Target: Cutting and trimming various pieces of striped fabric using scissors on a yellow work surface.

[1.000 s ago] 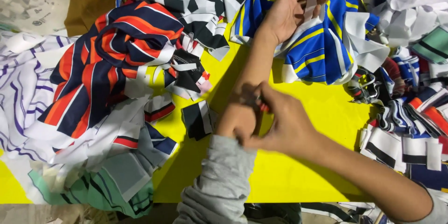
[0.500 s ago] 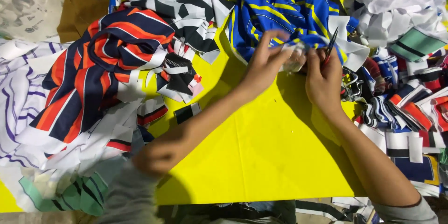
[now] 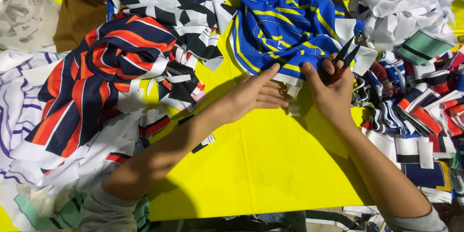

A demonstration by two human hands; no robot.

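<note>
My right hand grips a pair of black scissors with red handles, blades apart and pointing up over the edge of a blue cloth with yellow stripes. My left hand lies flat with fingers stretched out, pressing on the lower white-edged corner of that blue cloth. Both hands rest over a yellow table top.
A navy, orange and white striped garment lies at the left beside black-and-white scraps. Several cut striped strips are heaped at the right, with white scraps behind. A clear plastic bag sits at far left.
My left hand has come down from the blue cloth and flattened on its lower edge. My right hand, first near my left wrist, moved up to the cloth with the scissors.
</note>
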